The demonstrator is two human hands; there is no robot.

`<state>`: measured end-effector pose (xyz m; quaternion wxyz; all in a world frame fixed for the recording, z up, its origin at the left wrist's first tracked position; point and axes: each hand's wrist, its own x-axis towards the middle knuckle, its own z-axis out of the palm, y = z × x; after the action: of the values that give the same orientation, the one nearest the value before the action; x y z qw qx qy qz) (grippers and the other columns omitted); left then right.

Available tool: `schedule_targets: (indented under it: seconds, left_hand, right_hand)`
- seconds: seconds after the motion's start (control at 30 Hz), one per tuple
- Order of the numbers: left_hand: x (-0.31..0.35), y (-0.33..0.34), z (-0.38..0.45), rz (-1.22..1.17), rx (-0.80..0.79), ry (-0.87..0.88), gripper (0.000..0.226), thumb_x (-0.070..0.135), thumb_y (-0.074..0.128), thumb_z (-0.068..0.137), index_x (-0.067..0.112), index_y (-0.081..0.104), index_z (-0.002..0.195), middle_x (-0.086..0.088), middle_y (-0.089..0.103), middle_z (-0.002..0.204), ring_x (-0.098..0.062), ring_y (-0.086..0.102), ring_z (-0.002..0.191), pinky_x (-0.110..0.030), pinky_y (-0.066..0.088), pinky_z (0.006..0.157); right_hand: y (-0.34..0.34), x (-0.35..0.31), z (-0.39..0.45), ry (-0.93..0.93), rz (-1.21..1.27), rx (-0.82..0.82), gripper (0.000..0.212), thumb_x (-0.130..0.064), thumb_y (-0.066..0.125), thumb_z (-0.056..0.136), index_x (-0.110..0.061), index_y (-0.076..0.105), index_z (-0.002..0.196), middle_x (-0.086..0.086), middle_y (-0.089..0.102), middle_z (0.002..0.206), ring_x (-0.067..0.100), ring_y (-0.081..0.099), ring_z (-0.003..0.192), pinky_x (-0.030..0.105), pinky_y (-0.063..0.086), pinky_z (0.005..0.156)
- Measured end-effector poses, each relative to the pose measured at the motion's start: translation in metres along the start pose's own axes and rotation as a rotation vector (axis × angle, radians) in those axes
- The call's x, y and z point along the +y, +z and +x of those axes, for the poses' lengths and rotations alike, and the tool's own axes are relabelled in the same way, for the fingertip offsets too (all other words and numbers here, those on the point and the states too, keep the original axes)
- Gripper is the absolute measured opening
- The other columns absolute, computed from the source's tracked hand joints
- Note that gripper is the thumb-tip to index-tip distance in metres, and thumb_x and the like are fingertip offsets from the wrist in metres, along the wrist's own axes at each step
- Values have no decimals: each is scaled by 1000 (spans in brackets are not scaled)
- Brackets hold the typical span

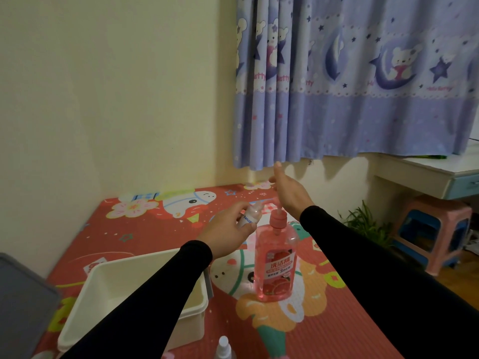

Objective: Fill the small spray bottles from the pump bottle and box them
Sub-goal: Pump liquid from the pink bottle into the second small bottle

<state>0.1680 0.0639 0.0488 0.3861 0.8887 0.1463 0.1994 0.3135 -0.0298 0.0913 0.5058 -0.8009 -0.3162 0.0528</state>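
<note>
Holding one small spray bottle (249, 215), one pump bottle (275, 257), one box (134, 301)

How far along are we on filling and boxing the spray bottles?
Early, it seems. Done: nothing visibly boxed; what shows of the white box holds no bottle. In hand: left hand holds a small spray bottle at the pump bottle spout, right hand open above the pump. Left: another spray bottle waits capped on the mat.

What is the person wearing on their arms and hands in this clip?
Both arms are in plain black long sleeves ending at the wrists. The left hand and right hand are bare: no gloves, rings, watch or markings visible.
</note>
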Motion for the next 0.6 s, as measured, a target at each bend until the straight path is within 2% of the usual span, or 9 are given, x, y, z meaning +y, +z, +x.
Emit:
schedule_targets:
  seconds: [0.1,0.17,0.33,0.4,0.5,0.53,0.6]
  left_hand:
    - [0,-1,-4,-24,1,-22,32,30,56,94,28,49,126,2,59,117,-17,62,104,-27,53,79]
    - [0,-1,-6,-25,3,-20,32,30,57,94,28,49,125,0,60,118,-17,62,105,-34,53,86]
    - [-2,-4,-11,-52,3,-29,34,30,56,95,28,48,127,-1,59,120,-15,65,97,-26,53,76]
    - [-2,-6,-14,-40,9,-23,35,32,56,94,29,48,128,0,59,121,-14,63,100,-27,53,78]
    - [-2,-10,-20,-45,32,-29,37,32,58,93,29,48,129,1,60,122,-15,61,104,-35,53,88]
    - [-2,-11,-22,-54,38,-33,37,31,58,93,28,48,129,1,60,122,-14,61,105,-37,53,90]
    - [-1,-13,-29,-74,54,-38,35,29,59,94,27,49,128,3,61,120,-13,61,103,-35,54,88]
  right_hand:
    - [0,1,-2,29,103,2,85,-76,12,83,-17,65,112,10,62,124,28,57,113,49,41,104]
    - [0,4,-1,36,134,-12,84,-78,13,79,-20,66,108,10,63,121,27,58,112,51,42,104]
    - [-5,5,2,26,165,-76,79,-74,16,87,-18,64,116,13,60,124,20,59,104,46,44,102]
    - [-9,4,0,8,141,-104,75,-72,17,89,-20,63,120,9,58,129,18,58,106,41,44,101]
    - [-14,0,-7,-68,78,-88,72,-74,20,86,-27,63,120,3,58,132,18,55,117,42,40,106]
    - [-15,-1,-11,-104,74,-65,69,-71,23,89,-25,63,121,3,58,133,19,54,119,43,39,107]
    - [-18,-2,-19,-207,38,9,63,-57,27,97,-10,63,119,12,61,128,26,55,117,46,41,104]
